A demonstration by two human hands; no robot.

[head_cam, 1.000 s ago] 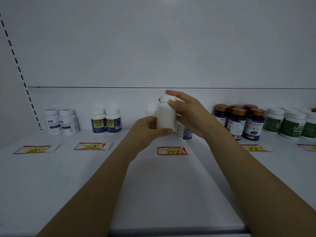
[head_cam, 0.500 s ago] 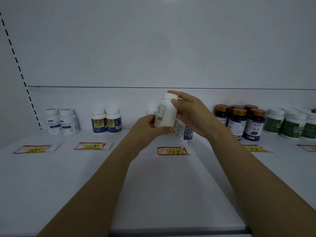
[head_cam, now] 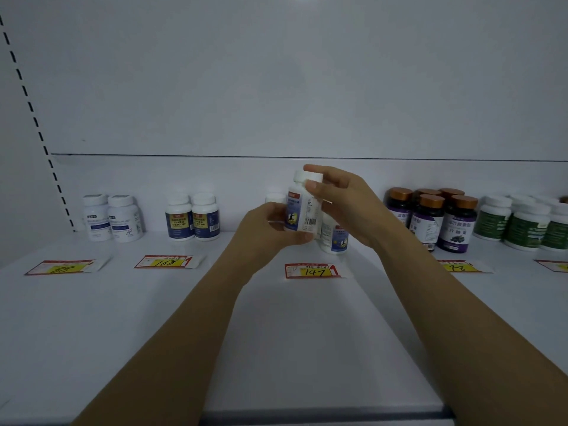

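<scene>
You held the supplement bottle [head_cam: 302,207] above the shelf [head_cam: 307,333], left hand [head_cam: 270,229] gripping its base, right hand [head_cam: 347,204] pinching its cap; reshelving apparently remained.

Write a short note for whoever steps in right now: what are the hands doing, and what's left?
Left hand: grips the lower body of the white bottle.
Right hand: pinches its cap.
Bottle: held clear above the shelf, slightly tilted, barcode facing the camera. A matching bottle stands behind it, beyond the 147 price tag.
Done: the bottle is off the shelf.
Left: probably finish checking the label, then set it beside its match.
</scene>
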